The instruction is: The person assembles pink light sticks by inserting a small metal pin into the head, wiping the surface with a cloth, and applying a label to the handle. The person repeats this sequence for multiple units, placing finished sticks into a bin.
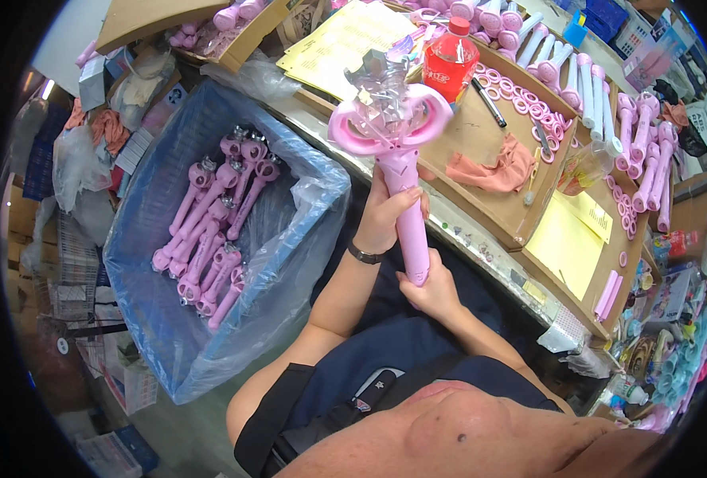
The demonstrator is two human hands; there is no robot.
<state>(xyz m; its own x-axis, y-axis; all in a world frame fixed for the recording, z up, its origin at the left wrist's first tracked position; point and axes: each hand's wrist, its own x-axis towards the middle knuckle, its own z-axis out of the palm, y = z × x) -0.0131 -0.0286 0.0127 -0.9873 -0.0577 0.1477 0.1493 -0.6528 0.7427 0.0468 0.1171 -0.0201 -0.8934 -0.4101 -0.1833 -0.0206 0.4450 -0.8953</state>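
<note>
Pink wand (402,171) is held in the air by 2 hands, its clear, pink-ringed head pointing away. Left hand (387,215) has its fingers clamped around the upper handle; right hand (435,290) has its fingers clamped around the lower end. Leftward, a blue bin (158,334) contains other pink wands (199,213). On a cardboard tray (469,131), a peach cloth (503,165) lies near a black pen (489,102).

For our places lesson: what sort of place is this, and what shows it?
Probably a small assembly workshop: a plastic-lined blue bin holds many matching pink wands, and loose pink rings lie on a cardboard-covered workbench.
</note>
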